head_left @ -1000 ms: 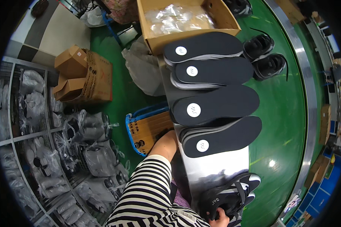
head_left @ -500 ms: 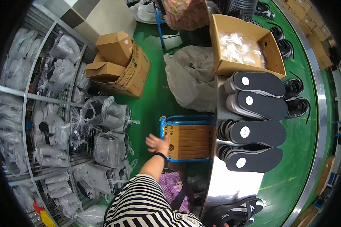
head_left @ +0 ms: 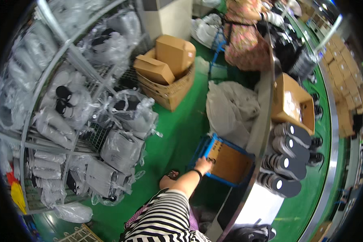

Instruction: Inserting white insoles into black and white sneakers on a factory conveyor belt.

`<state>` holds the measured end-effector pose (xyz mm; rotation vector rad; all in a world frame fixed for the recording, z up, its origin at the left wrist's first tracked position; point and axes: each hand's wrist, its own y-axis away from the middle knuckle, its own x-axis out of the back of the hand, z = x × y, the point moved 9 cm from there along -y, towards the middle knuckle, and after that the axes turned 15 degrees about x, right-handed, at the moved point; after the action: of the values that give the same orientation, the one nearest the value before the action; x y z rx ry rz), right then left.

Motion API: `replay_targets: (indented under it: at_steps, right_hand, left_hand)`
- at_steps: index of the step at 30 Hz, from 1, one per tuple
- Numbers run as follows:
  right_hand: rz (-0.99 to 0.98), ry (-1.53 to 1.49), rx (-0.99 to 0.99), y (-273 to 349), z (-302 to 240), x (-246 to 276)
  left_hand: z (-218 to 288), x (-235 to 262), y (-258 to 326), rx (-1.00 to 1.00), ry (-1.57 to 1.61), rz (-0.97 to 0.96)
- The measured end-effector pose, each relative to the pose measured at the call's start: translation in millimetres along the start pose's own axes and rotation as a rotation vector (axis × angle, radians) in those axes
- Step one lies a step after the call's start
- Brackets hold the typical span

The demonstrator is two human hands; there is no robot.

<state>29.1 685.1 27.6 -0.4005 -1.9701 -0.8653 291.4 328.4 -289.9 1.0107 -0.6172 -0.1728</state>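
Observation:
My left hand reaches out from a black-and-white striped sleeve, with a dark band at the wrist. Its fingers are closed round the near left edge of a stool with a blue frame and a flat brown cardboard top. The stool stands on the floor against the side of the workbench, turned at an angle. My right hand does not show. Over the bench edge lie several stacks of black insoles with round white stickers. A black shoe rests at the bench's near end.
Wire shelving with bagged insoles lines the left. A cardboard carton holding smaller boxes and a large pale plastic sack stand on the green floor. An open box sits on the bench beside a green conveyor. A co-worker is at the far end.
My left hand, spread beside the stool before, has closed on its edge. The stool now stands at an angle. My view has swung left, and my right fingertips have left the picture.

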Motion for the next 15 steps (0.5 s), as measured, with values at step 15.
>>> replay_targets:
  at_steps: [15]
  right_hand:
    - [-0.175,-0.150,0.677,-47.3,-366.3,-3.6]
  left_hand:
    - [-107.3,361.7,-10.2,-0.254,0.209,0.135]
